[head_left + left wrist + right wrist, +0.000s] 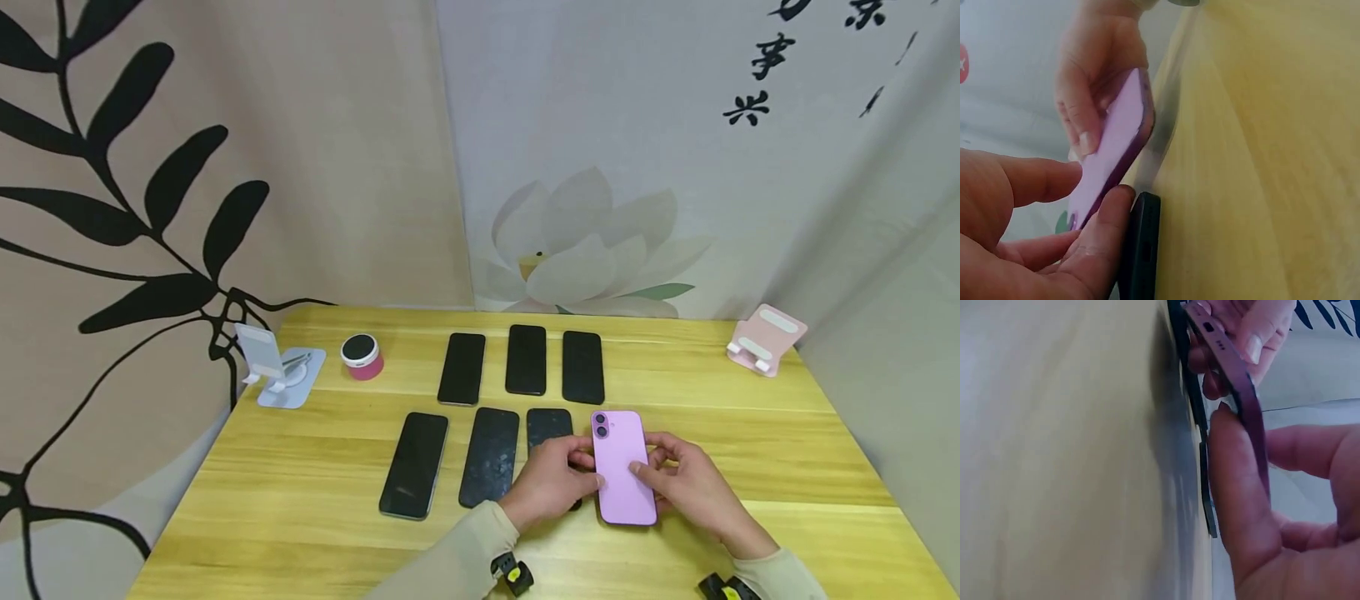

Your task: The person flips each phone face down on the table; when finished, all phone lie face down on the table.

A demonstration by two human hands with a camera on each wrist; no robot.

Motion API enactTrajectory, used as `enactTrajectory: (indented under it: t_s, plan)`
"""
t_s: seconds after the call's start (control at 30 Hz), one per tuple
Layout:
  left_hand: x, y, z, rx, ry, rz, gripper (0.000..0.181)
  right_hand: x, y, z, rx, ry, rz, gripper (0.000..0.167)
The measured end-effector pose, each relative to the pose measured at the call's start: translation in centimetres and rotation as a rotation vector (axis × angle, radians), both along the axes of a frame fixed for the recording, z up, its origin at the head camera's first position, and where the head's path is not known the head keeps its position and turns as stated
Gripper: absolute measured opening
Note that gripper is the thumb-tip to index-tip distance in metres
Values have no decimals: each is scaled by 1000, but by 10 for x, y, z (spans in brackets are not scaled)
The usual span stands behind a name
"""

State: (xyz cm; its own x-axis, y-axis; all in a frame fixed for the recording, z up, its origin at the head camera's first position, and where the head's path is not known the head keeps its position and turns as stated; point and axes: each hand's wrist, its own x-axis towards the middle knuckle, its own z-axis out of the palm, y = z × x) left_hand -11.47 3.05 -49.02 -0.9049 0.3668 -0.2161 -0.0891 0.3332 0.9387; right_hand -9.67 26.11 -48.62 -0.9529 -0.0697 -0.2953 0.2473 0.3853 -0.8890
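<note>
A pink-purple smartphone [624,471], its back with two camera lenses facing up, is held between both hands. My left hand [546,482] pinches its left edge, and my right hand [693,487] pinches the right edge with the thumb on the back. In the right wrist view the lilac phone's [1238,381] charging port end shows, and it is raised off the table. Partly hidden under the left hand lies a dark phone [550,423]. To its left are another black phone [489,454], with a smudged screen, and a third black phone [414,465].
Behind them lie three more black phones, left [461,369], middle [527,360] and right [582,367]. A white folding phone stand [288,379] and a small pink-and-white round speaker [363,358] stand back left. A pink stand [767,337] is at the wooden table's [787,450] back right.
</note>
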Motion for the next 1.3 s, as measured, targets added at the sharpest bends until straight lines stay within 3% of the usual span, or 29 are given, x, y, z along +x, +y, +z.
enactTrajectory:
  t_s: [0.3,0.57,0.8,1.07,1.3]
  plan:
    - [0,1,5,-90,-18,-8,46,-1,2,-1,89,-11,29,57]
    - [0,1,7,-63,-42,-2,44,-6,5,1,207,15,54,58]
    - [-1,-1,9,-77,-52,17,45,-9,3,1,192,22,77,63]
    - [-2,-2,11,-85,-20,19,47,-9,2,5,147,10,65,54]
    - [-3,-3,11,-78,-42,16,46,-10,7,2,120,17,80,53]
